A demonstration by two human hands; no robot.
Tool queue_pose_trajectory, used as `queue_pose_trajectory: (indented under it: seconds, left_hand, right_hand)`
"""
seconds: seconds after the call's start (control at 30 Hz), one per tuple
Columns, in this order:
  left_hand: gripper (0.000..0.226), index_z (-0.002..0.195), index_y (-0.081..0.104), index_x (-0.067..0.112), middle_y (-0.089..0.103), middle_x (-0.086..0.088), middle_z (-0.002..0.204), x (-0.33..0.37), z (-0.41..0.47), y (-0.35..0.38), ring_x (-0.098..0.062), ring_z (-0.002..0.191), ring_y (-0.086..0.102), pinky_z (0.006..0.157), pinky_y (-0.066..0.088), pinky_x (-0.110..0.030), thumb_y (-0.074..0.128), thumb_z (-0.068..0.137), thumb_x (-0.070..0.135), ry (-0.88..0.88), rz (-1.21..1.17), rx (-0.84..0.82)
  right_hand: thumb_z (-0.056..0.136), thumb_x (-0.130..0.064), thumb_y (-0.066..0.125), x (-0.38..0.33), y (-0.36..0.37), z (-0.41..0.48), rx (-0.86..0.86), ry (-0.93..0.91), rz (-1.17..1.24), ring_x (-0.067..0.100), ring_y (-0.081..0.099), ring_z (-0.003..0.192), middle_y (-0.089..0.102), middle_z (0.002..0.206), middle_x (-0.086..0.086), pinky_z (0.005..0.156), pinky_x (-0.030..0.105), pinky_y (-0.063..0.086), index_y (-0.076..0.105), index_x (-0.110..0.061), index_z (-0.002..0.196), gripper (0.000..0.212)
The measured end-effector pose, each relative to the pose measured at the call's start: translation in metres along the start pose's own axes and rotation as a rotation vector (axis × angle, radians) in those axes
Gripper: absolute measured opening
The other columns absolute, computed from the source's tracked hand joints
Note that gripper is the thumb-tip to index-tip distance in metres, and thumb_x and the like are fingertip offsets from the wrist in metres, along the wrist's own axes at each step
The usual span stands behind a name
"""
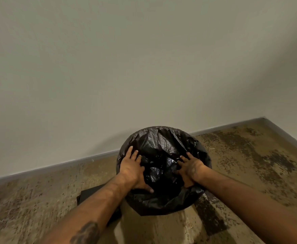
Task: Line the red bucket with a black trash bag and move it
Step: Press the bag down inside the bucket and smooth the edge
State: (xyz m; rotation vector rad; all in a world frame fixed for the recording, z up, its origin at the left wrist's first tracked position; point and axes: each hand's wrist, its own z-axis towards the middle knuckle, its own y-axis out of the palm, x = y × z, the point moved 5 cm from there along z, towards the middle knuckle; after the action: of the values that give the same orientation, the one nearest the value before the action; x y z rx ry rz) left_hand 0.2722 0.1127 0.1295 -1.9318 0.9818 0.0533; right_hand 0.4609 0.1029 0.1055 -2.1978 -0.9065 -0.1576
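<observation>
A black trash bag (161, 143) covers a round container on the floor by the wall; no red of the bucket shows, the bag hides it entirely. My left hand (132, 169) lies flat on the bag's left side, fingers spread, thumb pointing down toward the near edge. My right hand (190, 169) presses flat on the bag's right side, fingers spread toward the middle. Both palms rest on the crinkled plastic without gripping it. The bag sags inward between my hands.
A pale wall with a grey baseboard (56, 166) runs behind the bag and meets a second wall at the far right corner. A dark flat sheet (89, 194) lies on the stained, speckled floor (249, 155) under my left forearm.
</observation>
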Motion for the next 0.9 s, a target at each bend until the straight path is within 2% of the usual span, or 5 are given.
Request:
queue_pose_trajectory:
  seconds: [0.17, 0.37, 0.57, 0.77, 0.9]
  left_hand:
    - [0.049, 0.137, 0.055, 0.013, 0.050, -0.011, 0.147, 0.030, 0.008, -0.049, -0.029, 0.142, 0.033, 0.121, 0.010, -0.050, 0.045, 0.097, 0.039, 0.297, -0.081, 0.406]
    - [0.078, 0.159, 0.000, 0.032, -0.019, -0.007, 0.166, 0.023, 0.066, -0.021, -0.026, 0.150, -0.025, 0.117, -0.019, -0.053, 0.041, 0.097, 0.056, 0.155, 0.406, 0.137]
    - [0.093, 0.155, -0.017, 0.034, -0.035, -0.004, 0.160, -0.006, 0.089, -0.002, -0.030, 0.145, -0.034, 0.109, -0.025, -0.059, 0.051, 0.095, 0.053, 0.054, 0.578, 0.069]
    - [0.077, 0.158, -0.001, 0.033, -0.016, -0.004, 0.166, 0.008, 0.069, -0.020, -0.025, 0.150, -0.023, 0.117, -0.017, -0.058, 0.031, 0.096, 0.064, 0.184, 0.060, 0.086]
    - [0.070, 0.157, 0.007, 0.036, -0.003, 0.000, 0.168, 0.033, 0.039, -0.009, -0.024, 0.152, -0.014, 0.114, -0.018, -0.058, 0.020, 0.096, 0.067, 0.267, -0.240, -0.094]
  right_hand:
    - [0.087, -0.044, 0.054, -0.012, -0.043, -0.003, 0.442, -0.181, -0.099, 0.031, 0.049, 0.125, 0.057, 0.132, 0.013, 0.109, 0.050, 0.027, 0.058, -0.016, 0.124, 0.047]
    - [0.076, -0.053, 0.070, -0.003, -0.033, 0.045, 0.155, -0.104, -0.297, 0.031, -0.015, 0.149, -0.006, 0.164, 0.011, 0.117, 0.057, -0.007, 0.011, -0.031, 0.155, 0.100]
    - [0.098, -0.037, 0.049, 0.030, -0.012, 0.066, 0.102, 0.027, -0.472, 0.030, -0.025, 0.146, -0.022, 0.162, 0.003, 0.112, 0.057, -0.017, 0.001, -0.040, 0.154, 0.074]
    - [0.086, -0.069, 0.044, 0.018, -0.026, 0.046, 0.155, -0.033, -0.052, 0.029, -0.014, 0.149, -0.010, 0.163, 0.006, 0.119, 0.054, -0.006, 0.005, -0.031, 0.155, 0.088]
    - [0.097, -0.060, 0.026, -0.022, -0.020, 0.021, -0.028, -0.149, 0.310, 0.025, 0.001, 0.151, 0.009, 0.165, 0.002, 0.119, 0.050, 0.006, 0.017, -0.029, 0.154, 0.066]
